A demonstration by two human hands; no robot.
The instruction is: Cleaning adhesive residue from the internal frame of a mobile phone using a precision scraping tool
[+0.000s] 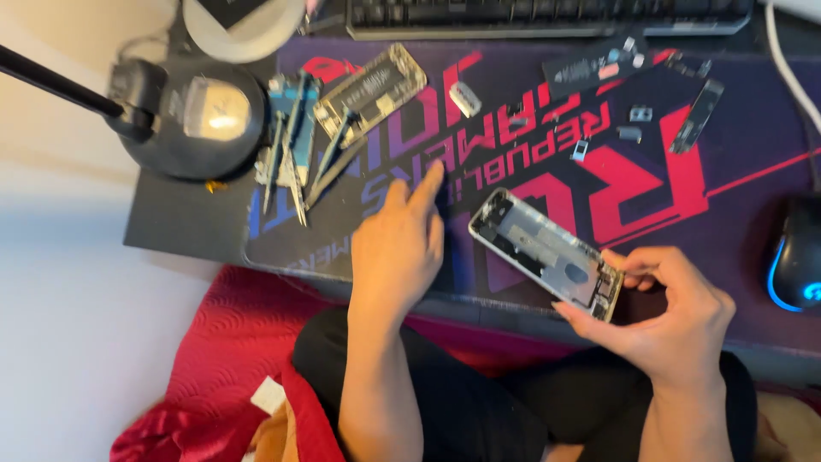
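An opened phone housing (547, 254) is lying near the front edge of the desk mat (735, 248), with the right hand (676, 316) gripping its near end. The left hand (398, 248) is resting on the mat just left of it. Tweezers and drivers (295, 162) are lying toward the mat's left edge, beside a lamp base (192, 120). Small parts (637, 120) are sitting toward the back edge, before a keyboard (547, 17). A mouse (800, 257) is sitting at the right edge.

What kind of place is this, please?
Probably a home desk used for phone repair: an opened phone frame in the right hand, tweezers on the desk mat, a keyboard.
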